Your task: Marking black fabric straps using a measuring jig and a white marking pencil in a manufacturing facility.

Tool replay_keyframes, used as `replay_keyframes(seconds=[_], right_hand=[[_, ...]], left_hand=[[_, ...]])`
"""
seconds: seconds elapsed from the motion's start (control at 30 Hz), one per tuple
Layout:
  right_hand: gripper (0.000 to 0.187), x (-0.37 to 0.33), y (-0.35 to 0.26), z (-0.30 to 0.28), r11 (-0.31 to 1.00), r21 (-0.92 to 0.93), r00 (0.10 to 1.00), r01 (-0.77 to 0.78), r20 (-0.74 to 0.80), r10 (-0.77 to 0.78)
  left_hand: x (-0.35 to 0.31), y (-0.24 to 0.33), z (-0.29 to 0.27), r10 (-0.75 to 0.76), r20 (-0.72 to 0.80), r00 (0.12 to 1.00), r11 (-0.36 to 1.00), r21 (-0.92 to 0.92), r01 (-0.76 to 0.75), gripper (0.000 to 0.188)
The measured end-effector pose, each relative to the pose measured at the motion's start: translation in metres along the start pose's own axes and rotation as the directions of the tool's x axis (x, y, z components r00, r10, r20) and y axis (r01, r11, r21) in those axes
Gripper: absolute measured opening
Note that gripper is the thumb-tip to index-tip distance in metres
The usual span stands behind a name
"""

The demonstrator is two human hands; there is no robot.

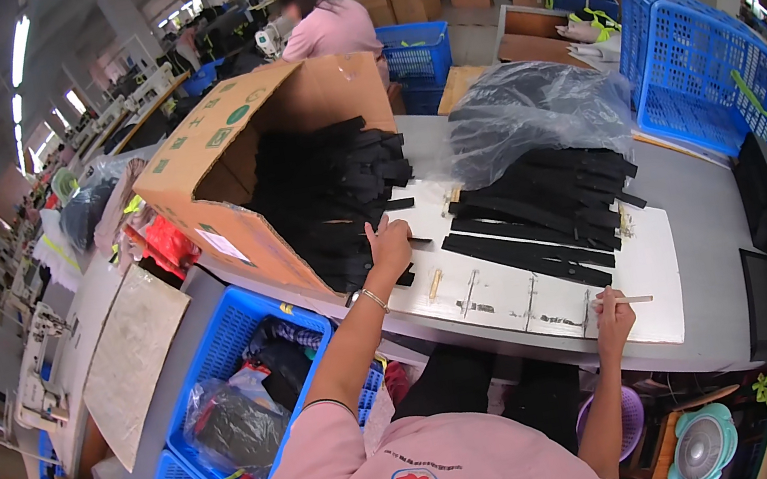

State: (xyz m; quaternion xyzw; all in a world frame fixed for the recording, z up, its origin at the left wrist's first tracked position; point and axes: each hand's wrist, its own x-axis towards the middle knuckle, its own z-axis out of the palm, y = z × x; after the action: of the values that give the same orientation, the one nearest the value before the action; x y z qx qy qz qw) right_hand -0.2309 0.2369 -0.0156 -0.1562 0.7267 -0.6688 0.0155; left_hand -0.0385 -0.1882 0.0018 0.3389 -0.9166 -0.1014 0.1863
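Black strips (pixel 332 172) heaped in carton (pixel 211 131), lowest hidden, grip of left fingers (pixel 385 232) unclear

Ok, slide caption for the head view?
Left fingers at black strips spilling from cardboard box; right fingers holding pale stick over white board.

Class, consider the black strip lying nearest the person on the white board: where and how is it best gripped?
Probably pinch the black strip by its left end, coming from the person's left: it lies flat and narrow, and bare white board shows beyond that end. The right hand holds a thin stick.
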Motion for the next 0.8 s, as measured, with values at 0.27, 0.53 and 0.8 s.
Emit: replay_keyframes(seconds=[0.27,0.53,0.8], right_hand=[[0.034,-0.001,0.002,-0.001,0.999,-0.052,1.000,0.009,-0.011,-0.009],[0.030,-0.014,-0.020,0.008,0.993,-0.004,0.990,0.121,-0.078,-0.121],[0.027,-0.067,-0.030,0.040,0.604,-0.592,0.829,0.534,0.223,-0.513]], left_hand=[[-0.008,0.049,-0.022,0.218,-0.108,0.970,0.964,-0.132,-0.231,0.006],[-0.082,0.179,0.018,0.573,-0.321,0.754,0.691,-0.305,-0.655,0.009],[-0.132,0.237,0.045,0.504,-0.231,0.832,0.722,-0.417,-0.552,0.033]])
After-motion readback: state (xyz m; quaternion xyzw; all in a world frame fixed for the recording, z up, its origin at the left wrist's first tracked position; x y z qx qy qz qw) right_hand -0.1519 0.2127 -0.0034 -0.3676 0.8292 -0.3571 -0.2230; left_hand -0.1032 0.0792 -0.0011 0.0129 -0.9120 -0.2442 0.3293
